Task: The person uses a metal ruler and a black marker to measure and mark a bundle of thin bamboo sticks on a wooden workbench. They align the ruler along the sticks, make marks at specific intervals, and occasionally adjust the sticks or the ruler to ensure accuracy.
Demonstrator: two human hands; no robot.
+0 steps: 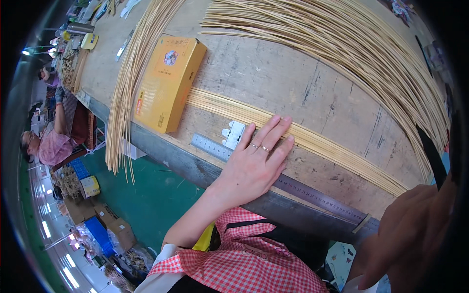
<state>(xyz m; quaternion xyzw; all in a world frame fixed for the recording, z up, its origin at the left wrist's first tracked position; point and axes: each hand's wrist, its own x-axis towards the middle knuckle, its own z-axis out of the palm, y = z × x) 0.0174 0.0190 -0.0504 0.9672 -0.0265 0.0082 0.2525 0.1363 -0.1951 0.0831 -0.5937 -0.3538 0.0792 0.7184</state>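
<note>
My left hand (259, 163), with rings on two fingers, lies palm down with its fingers stretched over a flat row of thin pale bamboo-like strips (322, 141). The row runs from beside a yellow box (168, 83) toward the right. A metal ruler (317, 196) lies along the table's near edge, partly under my left hand. Beside my fingers is a small silver metal piece (234, 133). Close to the camera, my right hand (410, 234) is dark and blurred at the right end of the strips. Its fingertips and anything in them cannot be made out.
A large bundle of long thin strips (332, 36) curves across the table's (254, 63) far side. Another bundle (129, 88) hangs over the near edge left of the box. A seated person (53, 141) works farther left. Cardboard boxes (122, 232) stand on the green floor.
</note>
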